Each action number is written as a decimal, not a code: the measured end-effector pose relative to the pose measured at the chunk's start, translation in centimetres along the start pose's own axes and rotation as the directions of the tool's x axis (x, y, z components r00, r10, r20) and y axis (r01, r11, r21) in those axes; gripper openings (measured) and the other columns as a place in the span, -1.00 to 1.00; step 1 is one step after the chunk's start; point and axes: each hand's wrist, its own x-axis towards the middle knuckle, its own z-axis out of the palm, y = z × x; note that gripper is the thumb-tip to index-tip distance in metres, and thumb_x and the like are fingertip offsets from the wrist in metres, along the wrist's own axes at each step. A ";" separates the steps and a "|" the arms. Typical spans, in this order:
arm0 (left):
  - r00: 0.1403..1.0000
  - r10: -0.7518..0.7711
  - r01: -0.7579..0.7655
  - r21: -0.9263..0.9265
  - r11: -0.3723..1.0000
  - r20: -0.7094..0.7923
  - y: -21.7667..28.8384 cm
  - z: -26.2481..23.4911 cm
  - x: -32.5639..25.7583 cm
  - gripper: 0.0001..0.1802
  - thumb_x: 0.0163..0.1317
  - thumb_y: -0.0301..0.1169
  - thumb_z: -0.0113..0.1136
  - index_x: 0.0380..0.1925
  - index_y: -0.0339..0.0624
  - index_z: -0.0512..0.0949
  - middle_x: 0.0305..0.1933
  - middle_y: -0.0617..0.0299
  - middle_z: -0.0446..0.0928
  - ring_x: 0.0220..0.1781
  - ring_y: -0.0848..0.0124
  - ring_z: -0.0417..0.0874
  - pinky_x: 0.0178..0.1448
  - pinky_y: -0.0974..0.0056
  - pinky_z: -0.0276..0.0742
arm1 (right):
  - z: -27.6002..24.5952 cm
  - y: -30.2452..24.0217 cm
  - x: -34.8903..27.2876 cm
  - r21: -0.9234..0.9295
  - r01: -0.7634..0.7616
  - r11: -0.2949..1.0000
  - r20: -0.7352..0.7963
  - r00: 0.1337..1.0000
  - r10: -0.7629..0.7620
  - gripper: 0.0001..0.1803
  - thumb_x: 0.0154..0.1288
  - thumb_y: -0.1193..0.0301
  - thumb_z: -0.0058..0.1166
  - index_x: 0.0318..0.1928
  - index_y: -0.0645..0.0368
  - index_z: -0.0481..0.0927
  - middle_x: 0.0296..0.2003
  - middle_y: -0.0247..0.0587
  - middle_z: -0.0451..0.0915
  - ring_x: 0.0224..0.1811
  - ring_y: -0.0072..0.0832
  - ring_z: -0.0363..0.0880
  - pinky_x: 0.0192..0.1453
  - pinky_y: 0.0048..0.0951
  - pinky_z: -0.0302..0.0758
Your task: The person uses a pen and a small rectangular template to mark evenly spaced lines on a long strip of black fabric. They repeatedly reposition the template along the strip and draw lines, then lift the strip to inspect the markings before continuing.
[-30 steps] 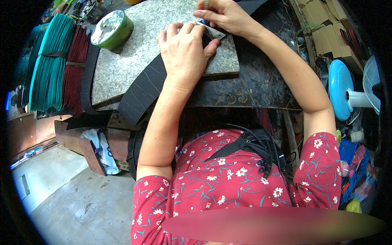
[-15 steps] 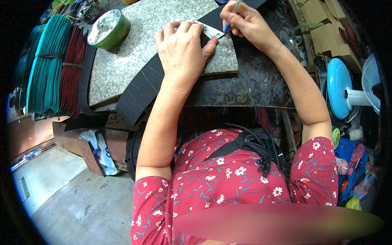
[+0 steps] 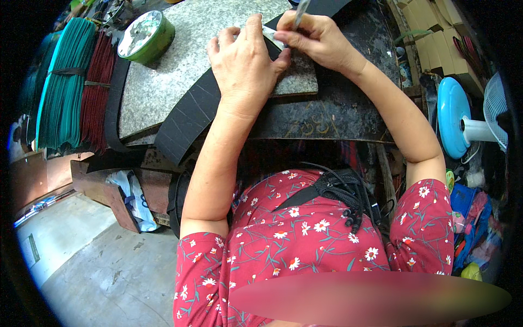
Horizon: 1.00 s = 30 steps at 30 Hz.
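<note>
A long black strip (image 3: 188, 117) with pale lines marked across it runs slantwise over the speckled grey board (image 3: 171, 82). My left hand (image 3: 243, 68) lies over the strip with its fingers spread, pressing down near a small white flat piece (image 3: 268, 31). Most of that piece is hidden behind my hands. A pen (image 3: 300, 12) is pinched in my right hand (image 3: 318, 43), close beside the left thumb. The pen's tip is covered by the fingers.
A green tub (image 3: 155, 46) with a white-smeared top stands at the board's left. Tied bundles of teal strips (image 3: 65, 87) and dark red strips (image 3: 97, 95) are further left. A blue and white fan (image 3: 453, 119) stands at right, below cardboard boxes (image 3: 436, 46).
My right hand has shifted left with the pen, toward my left thumb. The left hand stays in place, its index finger stretched further forward.
</note>
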 end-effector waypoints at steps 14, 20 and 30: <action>0.996 -0.063 0.062 0.015 0.998 0.068 0.0 -0.5 0.1 -0.09 -0.01 0.03 0.57 0.28 -0.15 0.42 0.02 0.26 0.76 0.12 0.11 0.63 0.25 -0.03 0.46 | 0.5 -0.9 1.5 0.412 -0.397 0.820 -0.044 0.891 0.453 -0.88 0.54 0.35 0.17 -0.13 0.11 0.66 -0.43 -0.48 0.62 -0.49 -0.75 0.47 -0.37 -0.65 0.43; 0.993 -0.080 0.079 0.016 0.997 0.091 0.1 -0.8 -0.1 -0.09 -0.03 0.01 0.59 0.28 -0.15 0.43 -0.02 0.25 0.74 0.11 0.10 0.63 0.24 -0.03 0.47 | 1.8 -0.4 2.7 0.118 0.027 0.993 -0.128 0.992 -0.012 -0.87 0.52 0.37 0.22 -0.13 0.16 0.70 -0.45 -0.46 0.63 -0.43 -0.73 0.52 -0.36 -0.59 0.46; 0.997 -0.077 0.078 -0.038 0.996 0.030 0.0 -0.5 0.1 -0.09 -0.11 -0.04 0.63 0.23 -0.17 0.44 -0.11 0.21 0.72 0.08 0.10 0.64 0.23 -0.02 0.46 | 1.8 -0.2 3.3 0.395 -0.300 0.868 -0.070 0.933 0.354 -0.88 0.52 0.38 0.20 -0.16 0.16 0.69 -0.41 -0.49 0.62 -0.37 -0.71 0.54 -0.28 -0.59 0.47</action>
